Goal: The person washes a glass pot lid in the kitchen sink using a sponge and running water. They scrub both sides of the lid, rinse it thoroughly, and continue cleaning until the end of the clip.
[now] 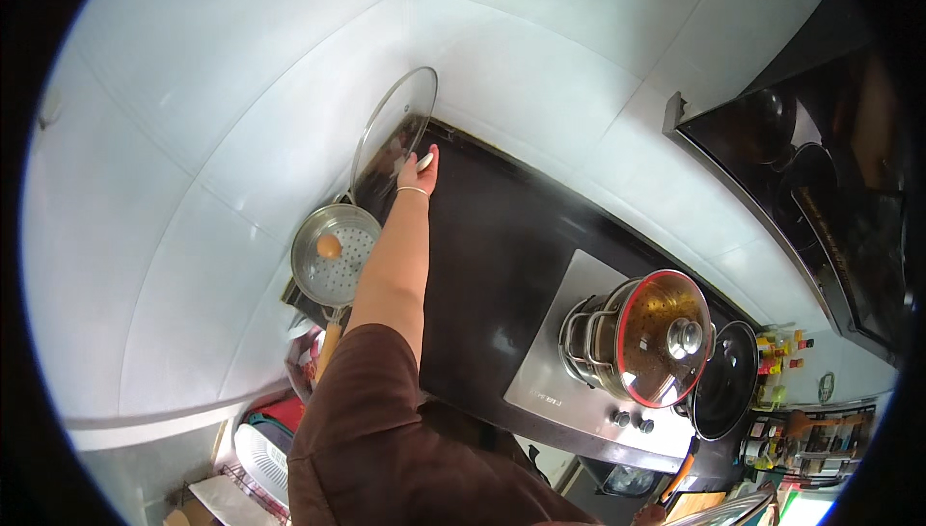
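My left arm, in a brown sleeve with a thin band at the wrist, stretches to the back corner of the counter. There my left hand (418,174) is closed around the pale knob of a large glass lid (391,121), which stands on edge by the tiled wall. Left of my forearm is a steamer pan (347,261) with a perforated bottom and a wooden handle; one brown egg (329,246) lies in it. What seems to be my right hand (648,515) shows only slightly at the lower edge, near the end of an orange handle (679,478); its grip is unclear.
A steel pot (590,338) with a red-rimmed glass cover (644,333) stands on the steel cooktop (540,372). Beyond it is a black wok (728,381). A dark range hood (801,169) juts out at the right, above several bottles (776,362). Another glass lid (743,507) enters at lower right.
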### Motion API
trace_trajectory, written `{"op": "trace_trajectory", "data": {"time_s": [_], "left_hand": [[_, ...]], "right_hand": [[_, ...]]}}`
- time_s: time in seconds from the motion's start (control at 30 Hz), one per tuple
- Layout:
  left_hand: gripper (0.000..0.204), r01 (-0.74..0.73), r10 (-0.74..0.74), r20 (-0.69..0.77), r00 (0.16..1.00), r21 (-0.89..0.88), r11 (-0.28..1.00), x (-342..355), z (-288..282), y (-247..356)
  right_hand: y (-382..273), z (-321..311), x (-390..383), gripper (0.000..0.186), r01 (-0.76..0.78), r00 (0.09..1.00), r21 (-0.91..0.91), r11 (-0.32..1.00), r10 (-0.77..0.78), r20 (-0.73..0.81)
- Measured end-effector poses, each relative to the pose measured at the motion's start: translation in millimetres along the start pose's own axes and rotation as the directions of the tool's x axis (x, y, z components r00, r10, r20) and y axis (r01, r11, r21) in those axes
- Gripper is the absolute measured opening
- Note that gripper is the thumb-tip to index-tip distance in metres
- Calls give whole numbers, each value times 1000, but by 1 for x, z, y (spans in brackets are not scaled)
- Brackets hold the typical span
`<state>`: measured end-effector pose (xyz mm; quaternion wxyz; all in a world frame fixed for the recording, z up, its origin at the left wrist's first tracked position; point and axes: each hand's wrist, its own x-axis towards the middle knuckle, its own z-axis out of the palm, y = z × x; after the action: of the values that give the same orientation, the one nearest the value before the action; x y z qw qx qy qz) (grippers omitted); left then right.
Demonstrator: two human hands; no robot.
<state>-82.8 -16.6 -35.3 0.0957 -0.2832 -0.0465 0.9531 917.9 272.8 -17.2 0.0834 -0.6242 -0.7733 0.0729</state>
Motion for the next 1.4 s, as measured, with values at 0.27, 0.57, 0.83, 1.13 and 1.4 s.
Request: {"op": "trace_trajectory", "data": {"time_s": [0.27, 0.57, 0.83, 1.13, 1.4], "left_hand": [[15, 103, -102, -15, 995, 80, 991, -35, 2, -48], [14, 18, -300, 439, 847, 541, 841, -168, 3, -62], [21, -288, -364, 653, 664, 672, 682, -470, -13, -135], [20, -180, -655, 614, 441, 775, 606, -767, -191, -239], [23, 12, -904, 427, -23, 904, 426, -996, -373, -266]], "right_hand": [[-44, -5, -34, 20, -176, 984, 333, 926, 173, 40], [-55, -14, -47, 2, -137, 982, 638, 758, 187, -10], [-156, -116, -124, 8, 18, 992, 852, 523, 95, -79], [-80, -210, -252, 68, -113, 972, 939, -324, -233, 37], [61, -245, -389, 44, 218, 966, 581, -784, 257, -17]]}}
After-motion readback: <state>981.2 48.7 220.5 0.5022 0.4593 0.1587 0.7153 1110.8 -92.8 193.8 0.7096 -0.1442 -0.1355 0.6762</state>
